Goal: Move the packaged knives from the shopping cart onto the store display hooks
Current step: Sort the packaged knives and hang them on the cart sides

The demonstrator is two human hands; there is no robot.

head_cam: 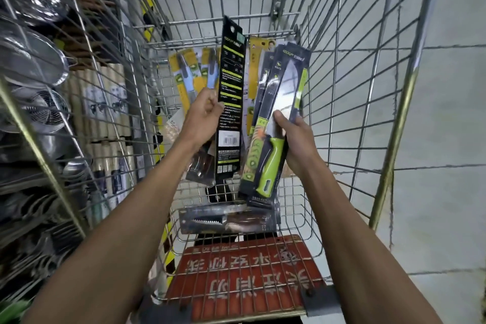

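Head view: my left hand fingers clamp one upright knife pack; my right hand fingers clamp a bundle, long axes vertical, above the cart.

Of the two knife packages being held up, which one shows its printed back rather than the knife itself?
The black package in the left hand: it shows text and a barcode. The package in the right hand shows a green-handled knife through its front.
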